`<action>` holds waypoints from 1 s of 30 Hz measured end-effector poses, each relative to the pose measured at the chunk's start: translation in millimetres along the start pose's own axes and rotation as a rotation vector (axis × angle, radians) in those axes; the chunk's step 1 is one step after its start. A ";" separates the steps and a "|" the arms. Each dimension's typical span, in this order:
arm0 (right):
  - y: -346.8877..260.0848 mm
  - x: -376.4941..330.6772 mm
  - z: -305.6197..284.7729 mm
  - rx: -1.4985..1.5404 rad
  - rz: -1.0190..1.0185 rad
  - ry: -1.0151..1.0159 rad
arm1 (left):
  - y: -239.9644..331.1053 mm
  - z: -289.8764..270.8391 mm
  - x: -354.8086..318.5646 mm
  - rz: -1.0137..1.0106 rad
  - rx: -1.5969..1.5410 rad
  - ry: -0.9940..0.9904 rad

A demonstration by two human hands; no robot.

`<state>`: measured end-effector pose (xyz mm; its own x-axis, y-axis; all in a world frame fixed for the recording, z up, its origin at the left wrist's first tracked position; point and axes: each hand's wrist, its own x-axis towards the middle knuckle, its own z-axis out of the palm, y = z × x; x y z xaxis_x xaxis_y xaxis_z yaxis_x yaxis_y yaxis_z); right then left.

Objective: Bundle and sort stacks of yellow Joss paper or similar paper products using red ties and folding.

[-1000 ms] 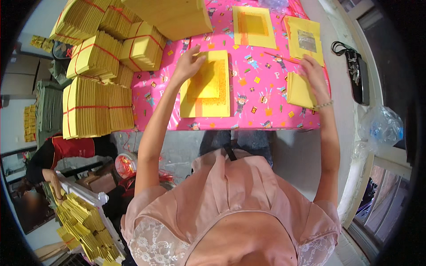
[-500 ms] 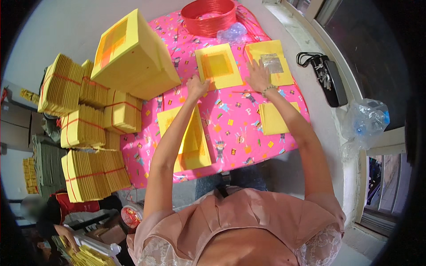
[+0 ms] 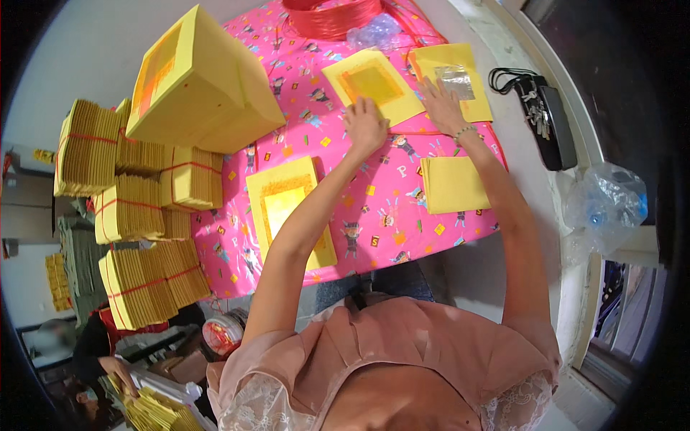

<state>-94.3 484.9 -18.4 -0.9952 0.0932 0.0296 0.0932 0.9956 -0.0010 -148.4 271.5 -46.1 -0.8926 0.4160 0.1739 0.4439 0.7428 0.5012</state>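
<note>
My left hand (image 3: 366,129) rests with fingers spread on the near edge of a yellow paper sheet (image 3: 394,109) bearing an orange-bordered darker square. The sheet lies tilted on the pink table. My right hand (image 3: 443,109) reaches flat, fingers apart, over the left side of a stack of yellow paper with a silver square (image 3: 455,82). The two papers nearly meet between my hands. Nearer me, under my left forearm, lies more yellow paper (image 3: 280,179) with an orange-bordered square, partly hidden. A small folded yellow paper stack (image 3: 456,185) sits below my right wrist.
A tall yellow paper block (image 3: 208,93) stands at the left, beside bundles (image 3: 136,276) tied with red string. Red cord coil (image 3: 334,20) and crumpled clear plastic (image 3: 374,32) lie at the back. Keys and a black case (image 3: 550,133) rest on the right ledge. Another person's hand (image 3: 122,377) handles yellow paper lower left.
My left hand has shifted right and opened out over the yellow sheet, which now lies turned and closer to the right stack. My right hand remains at that stack. The view has shifted slightly.
</note>
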 end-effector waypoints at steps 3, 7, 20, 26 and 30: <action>2.5 -4.4 -0.5 0.043 -0.021 0.181 | 6.6 -1.1 -7.7 0.012 0.028 -0.017; -5.7 -2.4 -12.7 0.094 -0.069 0.276 | -4.1 -12.4 -25.5 -0.008 0.067 -0.011; -23.0 -32.4 -32.4 0.130 -0.083 0.308 | -2.7 -16.4 -9.4 0.112 0.090 -0.161; -86.4 -75.4 -68.4 0.428 -0.277 0.285 | -77.5 -97.1 -45.2 0.228 -0.176 -0.103; -139.0 -122.7 -62.5 0.491 -0.529 0.188 | -111.4 -178.1 -129.3 0.208 -0.335 -0.020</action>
<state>16.6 334.9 40.6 -0.8774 -0.3571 0.3202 -0.4648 0.7978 -0.3839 -96.6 41.6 26.6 -0.7828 0.5528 0.2859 0.5619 0.4303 0.7065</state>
